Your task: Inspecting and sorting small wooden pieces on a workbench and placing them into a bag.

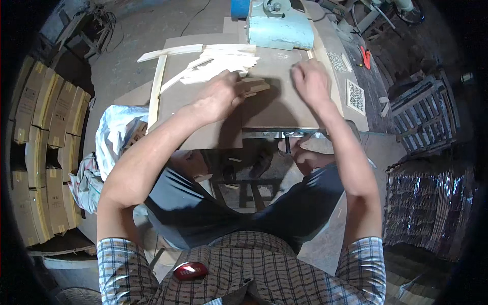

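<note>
My left hand (225, 95) reaches over the work table, its curled fingers at the near end of a few small wooden strips (256, 87); whether it grips one is hidden. Beyond it lies a brightly lit heap of pale wooden pieces (225, 63). My right hand (312, 78) is at the table's right side, fingers bent, close to a wooden strip (311, 53) near the machine; its fingertips are partly hidden. A light-blue metal machine housing (281, 32) stands at the far side of the brown board tabletop (282, 110).
Patterned lattice panels (355, 97) and red-handled pliers (366, 57) lie to the right. A crank handle (288, 145) juts below the table's near edge. Stacked cardboard boxes (57, 148) stand left, near a white plastic bag (120, 126). Wrapped bundles (427, 209) stand right.
</note>
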`<move>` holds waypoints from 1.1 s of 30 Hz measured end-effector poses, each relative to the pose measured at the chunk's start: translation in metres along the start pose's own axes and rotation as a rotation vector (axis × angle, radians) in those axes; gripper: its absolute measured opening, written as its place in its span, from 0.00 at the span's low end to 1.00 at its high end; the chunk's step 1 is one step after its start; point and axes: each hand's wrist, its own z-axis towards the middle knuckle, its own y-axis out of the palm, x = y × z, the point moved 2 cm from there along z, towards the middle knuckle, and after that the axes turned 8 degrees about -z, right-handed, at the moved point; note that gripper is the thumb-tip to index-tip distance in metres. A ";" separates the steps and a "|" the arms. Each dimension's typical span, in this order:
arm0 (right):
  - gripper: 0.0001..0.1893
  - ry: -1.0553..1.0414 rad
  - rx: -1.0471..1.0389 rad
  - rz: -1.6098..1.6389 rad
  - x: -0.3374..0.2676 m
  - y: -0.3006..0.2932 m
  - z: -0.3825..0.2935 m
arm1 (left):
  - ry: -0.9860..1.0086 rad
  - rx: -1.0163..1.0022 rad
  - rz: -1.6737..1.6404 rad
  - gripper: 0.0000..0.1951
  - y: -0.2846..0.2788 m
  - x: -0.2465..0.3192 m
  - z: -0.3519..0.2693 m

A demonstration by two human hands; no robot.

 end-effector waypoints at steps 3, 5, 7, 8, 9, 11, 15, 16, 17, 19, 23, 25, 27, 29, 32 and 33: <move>0.12 -0.139 -0.037 0.426 -0.036 -0.007 -0.032 | 0.061 0.056 -0.069 0.16 0.007 -0.006 0.009; 0.15 0.014 -0.080 0.548 -0.051 0.000 -0.041 | 0.129 0.055 -0.086 0.16 0.013 -0.006 0.014; 0.12 -0.146 -0.074 0.241 -0.060 0.003 -0.042 | 0.112 0.007 -0.102 0.20 0.014 -0.007 0.013; 0.12 -0.199 0.000 0.267 -0.060 0.000 -0.044 | 0.109 0.026 -0.099 0.20 0.013 -0.007 0.011; 0.11 -0.196 -0.016 0.302 -0.056 -0.002 -0.044 | 0.137 0.062 -0.112 0.21 0.011 -0.006 0.009; 0.09 -0.196 -0.041 0.344 -0.047 -0.011 -0.052 | 0.154 0.097 -0.128 0.22 0.006 -0.004 0.001; 0.06 -0.067 -0.016 0.268 -0.025 -0.036 -0.071 | -0.061 -0.025 -0.041 0.20 -0.003 -0.004 -0.004; 0.06 0.021 0.006 0.256 -0.019 -0.042 -0.078 | -0.073 -0.043 -0.062 0.19 -0.006 -0.004 -0.004; 0.05 0.030 0.050 0.164 -0.014 -0.048 -0.082 | -0.094 -0.054 -0.060 0.19 -0.009 -0.003 -0.004; 0.05 0.003 0.007 0.081 -0.010 -0.051 -0.086 | -0.055 -0.087 -0.111 0.18 -0.014 -0.001 -0.004; 0.07 0.019 -0.090 -0.003 -0.005 -0.049 -0.088 | -0.109 -0.112 -0.191 0.18 -0.025 0.004 -0.008; 0.08 0.040 -0.115 0.021 -0.005 -0.047 -0.086 | -0.133 -0.102 -0.198 0.19 -0.029 0.006 -0.009; 0.07 0.060 -0.097 0.087 -0.005 -0.047 -0.084 | -0.203 -0.140 -0.203 0.18 -0.032 0.007 -0.009; 0.06 0.022 -0.033 -0.001 -0.006 -0.047 -0.081 | -0.208 -0.094 -0.171 0.18 -0.035 0.008 -0.009; 0.05 -0.015 0.014 -0.077 -0.007 -0.045 -0.081 | -0.206 -0.039 -0.142 0.18 -0.038 0.009 -0.009; 0.05 -0.025 0.009 -0.060 -0.007 -0.043 -0.081 | -0.217 -0.045 -0.132 0.18 -0.037 0.009 -0.008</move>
